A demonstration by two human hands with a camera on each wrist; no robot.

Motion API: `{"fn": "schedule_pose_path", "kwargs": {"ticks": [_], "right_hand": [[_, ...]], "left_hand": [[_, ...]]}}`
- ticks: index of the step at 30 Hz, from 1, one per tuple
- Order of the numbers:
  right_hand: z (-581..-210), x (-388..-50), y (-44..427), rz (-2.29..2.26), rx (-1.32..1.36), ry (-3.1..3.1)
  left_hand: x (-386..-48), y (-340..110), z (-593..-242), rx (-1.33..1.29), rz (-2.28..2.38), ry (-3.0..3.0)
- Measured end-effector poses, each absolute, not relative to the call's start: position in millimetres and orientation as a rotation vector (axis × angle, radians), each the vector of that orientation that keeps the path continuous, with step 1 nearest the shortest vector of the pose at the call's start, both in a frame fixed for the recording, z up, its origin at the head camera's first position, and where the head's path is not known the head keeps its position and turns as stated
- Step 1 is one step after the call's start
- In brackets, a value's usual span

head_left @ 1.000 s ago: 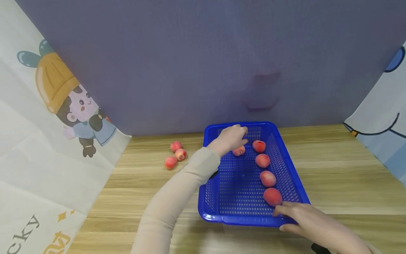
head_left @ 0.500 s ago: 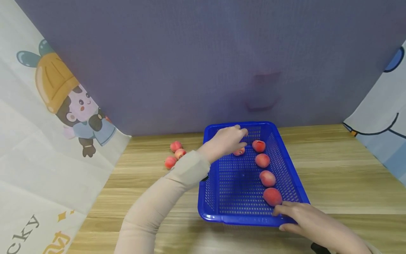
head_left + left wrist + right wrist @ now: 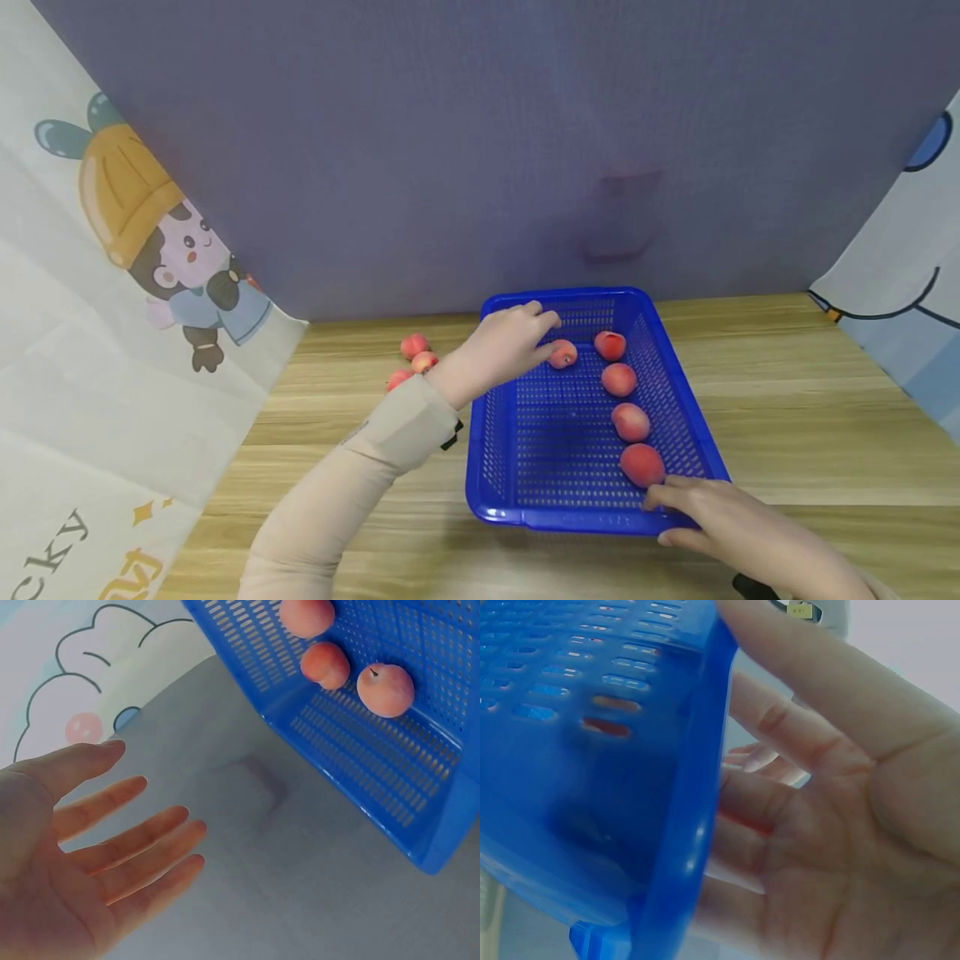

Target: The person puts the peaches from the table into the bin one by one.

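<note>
My left hand (image 3: 498, 346) is over the far left side of the blue basket (image 3: 600, 521), its fingers relaxed and nothing in them. Just right of its fingertips, a peach (image 3: 562, 354) lies in the basket. Along the basket's right side several peaches (image 3: 618, 379) form a row. In the left wrist view the left hand (image 3: 90, 847) is spread apart from the basket (image 3: 360, 799). My right hand (image 3: 727, 517) grips the near right corner of the basket, beside the nearest peach (image 3: 642, 465); the right wrist view shows its fingers round the rim (image 3: 694, 825).
On the wooden table (image 3: 300, 467), left of the basket, lie several peaches (image 3: 414, 346), partly behind the left forearm. A grey-blue panel (image 3: 450, 167) stands behind the table, with a cartoon-printed white sheet (image 3: 90, 333) at the left and another sheet (image 3: 900, 283) at the right.
My left hand has moved left from over the peach at the far end, and that peach is now more visible. The left forearm has swung left. The right hand stays at the basket corner.
</note>
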State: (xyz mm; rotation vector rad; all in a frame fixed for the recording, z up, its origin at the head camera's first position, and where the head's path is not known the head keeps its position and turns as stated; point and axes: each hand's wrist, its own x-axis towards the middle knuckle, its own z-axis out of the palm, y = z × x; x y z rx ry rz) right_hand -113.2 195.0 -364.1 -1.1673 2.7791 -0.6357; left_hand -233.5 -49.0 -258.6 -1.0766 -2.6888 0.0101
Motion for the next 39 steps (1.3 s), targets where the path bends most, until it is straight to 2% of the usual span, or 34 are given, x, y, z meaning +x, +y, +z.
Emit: {"fn": "schedule_pose_path", "kwargs": {"ticks": [23, 39], "right_hand": [[-363, -113, 194, -0.632, -1.124, 2.762], [-360, -113, 194, -0.639, -1.084, 2.733]], "left_hand": [[-234, -123, -289, -0.908, -0.269, -2.479], [-246, -184, -322, -0.672, -0.398, -2.736]]}}
